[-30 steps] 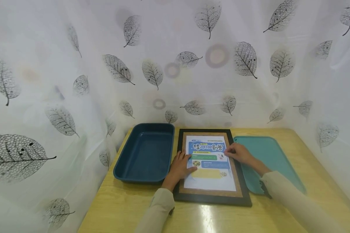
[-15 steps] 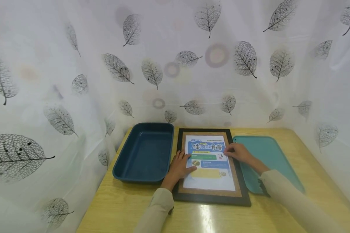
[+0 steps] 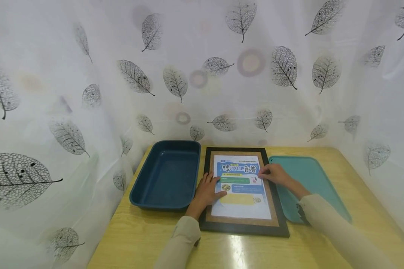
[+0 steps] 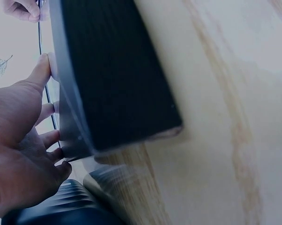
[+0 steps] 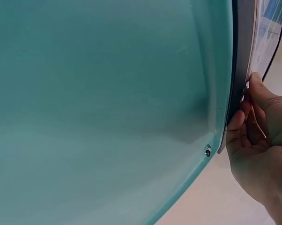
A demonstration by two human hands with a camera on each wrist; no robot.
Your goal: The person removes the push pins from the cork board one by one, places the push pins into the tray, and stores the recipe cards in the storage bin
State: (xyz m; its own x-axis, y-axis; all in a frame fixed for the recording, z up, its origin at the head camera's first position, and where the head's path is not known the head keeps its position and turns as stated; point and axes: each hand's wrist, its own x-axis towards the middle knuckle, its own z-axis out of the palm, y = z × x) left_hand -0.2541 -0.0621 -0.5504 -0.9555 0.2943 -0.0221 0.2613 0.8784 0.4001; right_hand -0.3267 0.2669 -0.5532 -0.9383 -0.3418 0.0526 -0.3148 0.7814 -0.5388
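A printed sheet (image 3: 242,209) with coloured blocks and Chinese characters lies flat on a brown board (image 3: 242,222) edged by a black frame (image 3: 245,228). My left hand (image 3: 206,191) rests on the left side, fingers spread over the frame and thumb reaching onto the sheet. In the left wrist view, the frame's black side (image 4: 113,70) fills the middle beside my fingers. At the sheet's right edge, my right hand (image 3: 277,176) pinches with thumb and forefinger, the other fingers curled under. The right wrist view shows that thumb (image 5: 257,86) at the edge of the glossy sheet.
Left of the frame stands a deep dark blue tray (image 3: 166,179). A flat teal tray (image 3: 309,175) lies close against the frame's right side, under my right forearm. The wooden table (image 3: 138,239) is bordered by a white curtain (image 3: 205,101) printed with leaves.
Both hands stay in the same places on the frame and sheet. Only a slight shift of the head view shows.
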